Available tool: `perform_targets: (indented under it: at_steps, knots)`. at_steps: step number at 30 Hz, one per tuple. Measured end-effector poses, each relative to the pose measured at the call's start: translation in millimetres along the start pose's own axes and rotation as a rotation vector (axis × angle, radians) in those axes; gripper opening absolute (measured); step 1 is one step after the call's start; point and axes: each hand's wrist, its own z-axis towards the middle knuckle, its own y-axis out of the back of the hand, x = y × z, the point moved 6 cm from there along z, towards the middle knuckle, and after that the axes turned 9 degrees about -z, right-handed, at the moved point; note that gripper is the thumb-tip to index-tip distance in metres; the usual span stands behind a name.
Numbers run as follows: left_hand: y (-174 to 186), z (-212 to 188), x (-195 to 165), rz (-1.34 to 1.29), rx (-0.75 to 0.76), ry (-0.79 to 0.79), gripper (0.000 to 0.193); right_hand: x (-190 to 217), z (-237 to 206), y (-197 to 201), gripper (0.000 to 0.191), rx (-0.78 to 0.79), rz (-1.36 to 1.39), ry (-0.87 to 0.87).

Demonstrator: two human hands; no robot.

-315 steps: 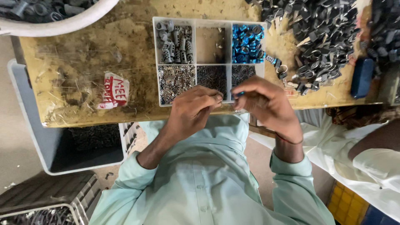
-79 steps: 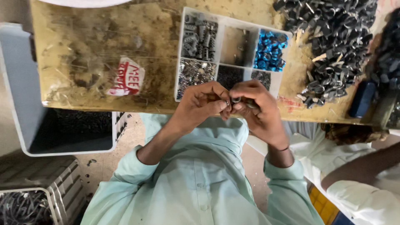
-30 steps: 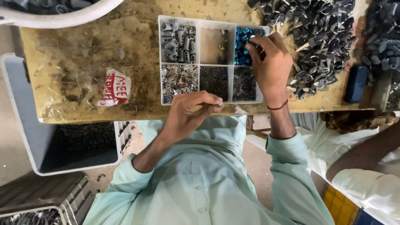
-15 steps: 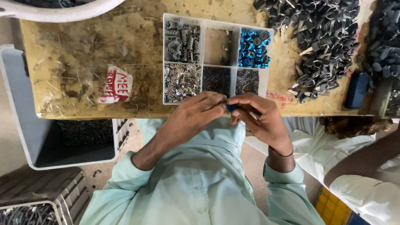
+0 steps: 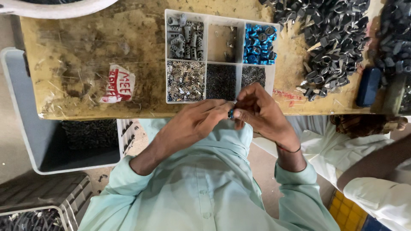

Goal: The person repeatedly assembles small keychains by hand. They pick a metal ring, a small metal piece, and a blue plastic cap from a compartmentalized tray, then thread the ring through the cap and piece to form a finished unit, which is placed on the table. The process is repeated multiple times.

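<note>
A small blue part [image 5: 230,114] sits pinched between the fingertips of both hands, just past the near edge of the workbench [image 5: 85,64] and right below the sorting tray [image 5: 201,62]. The left hand [image 5: 195,124] closes its fingers narrowly on the part from the left, and the right hand [image 5: 259,113] curls tightly around it from the right, thumb and forefinger meeting at it. Most of the part is hidden by the fingertips, so its shape cannot be made out. The clear tray has six compartments in two rows of three: grey metal pieces [image 5: 185,36] at far left, a nearly bare middle cell, blue rings [image 5: 259,42] at far right, then shiny silver bits [image 5: 185,80], fine dark pins [image 5: 221,81] and a smaller dark lot nearest the right hand. To the right lies a heap of dark ring-shaped parts [image 5: 329,38], too many to count, with a second heap cut off by the frame. A white and red sticker [image 5: 117,83] lies left on the bench. A grey bin [image 5: 55,145] stands below the bench at left. Another person's white sleeve [image 5: 376,196] shows at the lower right.
</note>
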Motion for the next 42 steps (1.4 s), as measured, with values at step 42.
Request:
perform_targets:
  at_steps: [42]
  knots:
    - [-21.3, 13.6, 27.8, -0.16, -0.2, 0.068, 0.038, 17.4, -31.6, 18.0, 0.03, -0.32, -0.476, 0.422]
